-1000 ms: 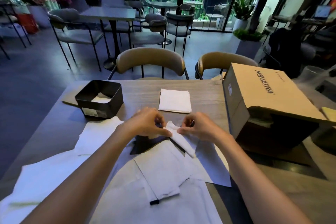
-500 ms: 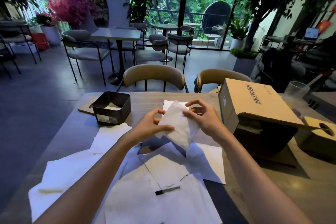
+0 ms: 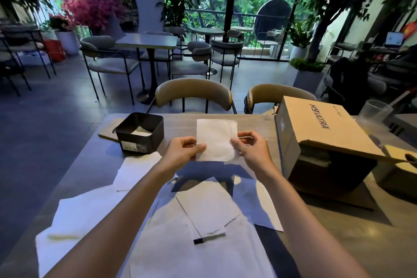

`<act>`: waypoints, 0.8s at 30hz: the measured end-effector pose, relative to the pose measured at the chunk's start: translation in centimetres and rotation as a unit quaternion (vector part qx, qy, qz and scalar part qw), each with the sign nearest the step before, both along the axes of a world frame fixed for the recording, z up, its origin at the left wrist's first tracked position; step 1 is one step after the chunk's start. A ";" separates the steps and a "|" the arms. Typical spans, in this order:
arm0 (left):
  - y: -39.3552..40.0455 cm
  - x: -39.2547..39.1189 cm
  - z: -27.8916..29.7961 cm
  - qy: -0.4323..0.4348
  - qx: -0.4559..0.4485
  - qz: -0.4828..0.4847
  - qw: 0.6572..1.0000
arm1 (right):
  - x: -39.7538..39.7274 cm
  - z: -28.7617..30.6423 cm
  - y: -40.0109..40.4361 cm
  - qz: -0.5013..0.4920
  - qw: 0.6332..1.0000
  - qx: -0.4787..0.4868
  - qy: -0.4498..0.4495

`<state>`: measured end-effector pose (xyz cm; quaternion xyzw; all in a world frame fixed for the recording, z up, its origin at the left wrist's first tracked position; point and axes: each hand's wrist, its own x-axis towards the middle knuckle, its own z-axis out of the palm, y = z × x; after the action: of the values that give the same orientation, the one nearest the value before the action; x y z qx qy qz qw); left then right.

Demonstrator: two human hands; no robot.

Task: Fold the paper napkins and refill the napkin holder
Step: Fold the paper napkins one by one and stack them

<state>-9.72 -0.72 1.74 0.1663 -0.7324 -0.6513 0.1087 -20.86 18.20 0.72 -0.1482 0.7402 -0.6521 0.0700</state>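
Pinching a soft white square napkin (image 3: 215, 140) upright, left hand (image 3: 184, 150) and right hand (image 3: 252, 149).

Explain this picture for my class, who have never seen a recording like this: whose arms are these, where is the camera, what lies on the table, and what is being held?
There is no machine. A person wears a camera on the head, looking forward and down, so both arms reach in from below. The left hand and right hand hold one napkin by its side edges, lifted above the table. Loose unfolded napkins are spread in front of the person. To the left stands a black holder with some white paper inside. To the right sits an open cardboard box. Café chairs and plants fill the background.
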 end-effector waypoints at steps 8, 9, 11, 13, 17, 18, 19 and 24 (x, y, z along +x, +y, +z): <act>-0.2 -4.4 -1.9 -0.014 -0.070 0.075 0.995 | -3.8 -2.5 -1.6 -0.054 0.996 0.063 0.040; -0.5 -5.3 -2.2 -0.029 -0.079 0.070 0.994 | -4.5 -2.7 -1.9 -0.062 0.994 0.071 0.049; -1.1 -7.2 -2.7 -0.047 -0.108 0.076 0.990 | -6.1 -3.3 -2.5 -0.079 0.990 0.092 0.068; -1.7 -9.3 -3.0 -0.043 -0.133 0.091 0.986 | -7.9 -4.0 -3.1 -0.092 0.987 0.113 0.073; -2.5 -12.6 -3.9 -0.055 -0.177 0.092 0.978 | -11.3 -5.3 -4.1 -0.102 0.981 0.145 0.074; -2.5 -13.1 -4.2 -0.061 -0.189 0.099 0.975 | -11.9 -5.6 -4.2 -0.103 0.981 0.150 0.072; -2.6 -13.3 -4.3 -0.063 -0.208 0.109 0.970 | -12.3 -5.5 -4.3 -0.102 0.980 0.156 0.076; -2.8 -14.1 -5.0 -0.083 -0.301 0.109 0.944 | -13.4 -6.3 -4.4 -0.096 0.970 0.189 0.117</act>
<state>-23.82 -3.49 -3.24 0.2586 -0.8781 -0.3683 0.1627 -34.30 13.82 -5.58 -0.1358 0.8636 -0.4826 -0.0531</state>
